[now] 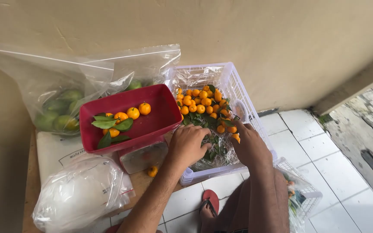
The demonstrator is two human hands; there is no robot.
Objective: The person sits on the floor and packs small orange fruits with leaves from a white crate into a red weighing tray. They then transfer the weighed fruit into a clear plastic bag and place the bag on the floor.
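Orange little citrus fruits (200,103), many with leaves on, fill the far end of the white plastic crate (234,86) in front of me, and both my hands are down in it among the leaves and clear plastic lining. My left hand (188,144) rests palm-down with the fingers curled loosely into the greenery; I cannot tell whether it grips anything. My right hand (249,144) reaches in beside it, fingers bent toward a few fruits, and whether it pinches one is hidden. Only a handful of fruits and leaves lie in the red tray (152,125) on the scale (143,157), so most of the pile remains in the crate; one fruit (152,171) sits loose on the wooden table (32,172). A clear bag of green fruit (61,112) leans on the beige wall (238,30), a white bag (78,194) lies nearer, and white floor tiles (324,151) stretch right.
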